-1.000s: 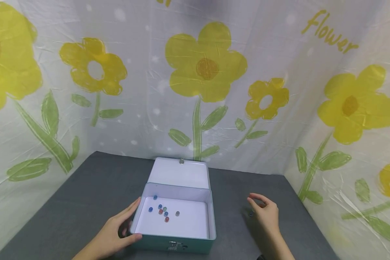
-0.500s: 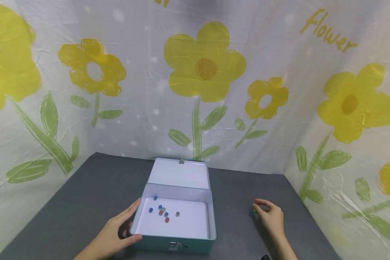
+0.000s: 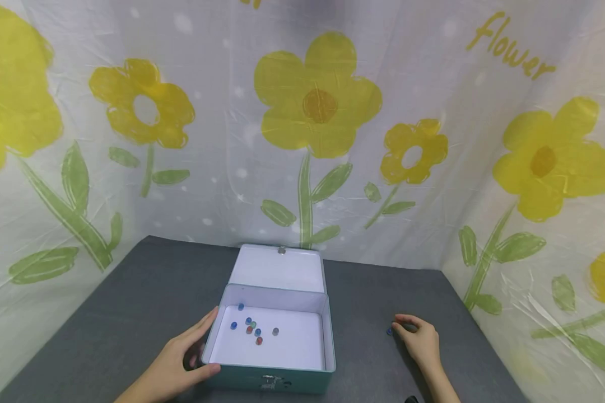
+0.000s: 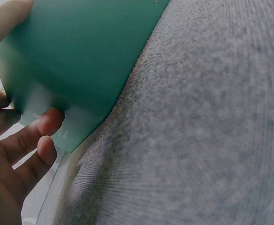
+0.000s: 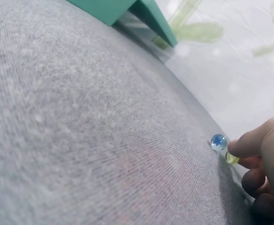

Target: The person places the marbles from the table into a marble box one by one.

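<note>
A green hinged tin box (image 3: 267, 380) with a white inside stands on the dark cloth, its lid (image 3: 277, 268) folded back. Several glass marbles, blue, red, green and greyish, lie scattered on its floor, a red marble (image 3: 259, 340) among them. My left hand (image 3: 173, 361) holds the box at its left side, thumb on the front corner and fingers along the left wall. To the right of the box, my right hand (image 3: 420, 341) pinches a yellow-green marble (image 5: 231, 158) between thumb and finger, low over the cloth. Right beside it lies a clear blue marble (image 5: 218, 142).
Grey cloth (image 3: 358, 313) covers the table around the box. White curtains (image 3: 222, 168) printed with yellow flowers stand at the back and both sides. A small black object (image 3: 411, 399) shows at the right wrist, by the lower edge.
My right hand has moved slightly right and toward me, and its fingertips have closed on the yellow-green marble beside the blue one. The left hand and the box have stayed in place.
</note>
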The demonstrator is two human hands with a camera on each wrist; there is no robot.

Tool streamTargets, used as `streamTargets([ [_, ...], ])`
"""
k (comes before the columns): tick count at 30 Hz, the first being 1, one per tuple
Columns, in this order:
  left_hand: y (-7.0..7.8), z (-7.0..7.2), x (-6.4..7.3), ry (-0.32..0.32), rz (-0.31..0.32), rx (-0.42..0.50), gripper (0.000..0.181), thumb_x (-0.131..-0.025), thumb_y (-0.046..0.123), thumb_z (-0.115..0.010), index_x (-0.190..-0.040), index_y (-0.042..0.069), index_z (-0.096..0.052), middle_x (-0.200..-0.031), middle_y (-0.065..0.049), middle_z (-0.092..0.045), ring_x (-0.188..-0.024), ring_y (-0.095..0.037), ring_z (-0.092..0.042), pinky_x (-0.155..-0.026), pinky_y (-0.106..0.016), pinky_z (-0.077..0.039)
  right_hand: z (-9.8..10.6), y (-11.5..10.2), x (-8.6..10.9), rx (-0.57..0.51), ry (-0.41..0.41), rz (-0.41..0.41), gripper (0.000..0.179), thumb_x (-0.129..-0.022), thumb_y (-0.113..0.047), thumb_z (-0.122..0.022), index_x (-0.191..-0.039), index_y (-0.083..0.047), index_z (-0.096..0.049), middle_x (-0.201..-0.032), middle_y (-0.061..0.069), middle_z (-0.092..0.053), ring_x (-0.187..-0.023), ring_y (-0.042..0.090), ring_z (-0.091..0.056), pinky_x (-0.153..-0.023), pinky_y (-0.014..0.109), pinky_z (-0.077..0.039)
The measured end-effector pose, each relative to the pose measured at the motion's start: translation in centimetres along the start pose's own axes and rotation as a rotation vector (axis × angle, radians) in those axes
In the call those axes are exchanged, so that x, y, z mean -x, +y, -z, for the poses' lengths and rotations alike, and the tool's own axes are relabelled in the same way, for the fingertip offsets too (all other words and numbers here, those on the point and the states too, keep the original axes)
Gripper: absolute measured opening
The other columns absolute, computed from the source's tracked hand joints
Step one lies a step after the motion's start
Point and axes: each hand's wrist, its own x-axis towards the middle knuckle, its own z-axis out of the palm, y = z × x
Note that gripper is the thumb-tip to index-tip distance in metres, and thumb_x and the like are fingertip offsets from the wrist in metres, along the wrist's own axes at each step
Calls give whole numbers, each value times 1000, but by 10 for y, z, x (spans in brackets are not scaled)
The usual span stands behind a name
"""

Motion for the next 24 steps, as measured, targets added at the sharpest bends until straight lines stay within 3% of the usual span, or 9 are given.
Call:
streamTargets([
  [2,-1,0,0,4,-11,-5,92,-86,22,-89,-163,9,-41,-160,-23,-47,-67,0,-47,-56,-22,-44,0,1,0,15,-2,11,22,-92,-14,-83,-111,-3,-81,-112,15,-80,-119,43,-68,-91,48,-56],
  [5,-3,0,0,10,-28,-9,93,-85,22,-90,-163,9,-42,-160,-23,-47,-67,0,-47,-56,-22,-45,0,2,0,19,-1,33,22,-92,-14,-83,-111,-2,-81,-110,15,-80,-124,46,-65,-101,61,-49],
  [12,-3,-1,0,8,-51,-21,94,-85,24,-90,-164,11,-41,-161,-23,-46,-68,0,-47,-57,-21,-45,1,7,2,74,67,60,14,-89,-15,-87,-100,-7,-84,-100,10,-82,-112,40,-72,-94,55,-54],
  [18,-3,1,0,15,-55,-19,95,-85,24,-91,-164,12,-41,-161,-21,-47,-68,-1,-47,-57,-21,-45,-1,9,1,63,51,71,14,-91,-16,-85,-101,-6,-84,-102,12,-81,-111,42,-72,-86,51,-57],
  [24,-3,0,1,18,-57,-17,94,-85,24,-90,-164,11,-41,-162,-19,-47,-68,-1,-47,-57,-21,-45,-1,7,0,45,50,44,16,-92,-18,-84,-103,-7,-84,-106,13,-81,-116,43,-70,-91,55,-55],
])
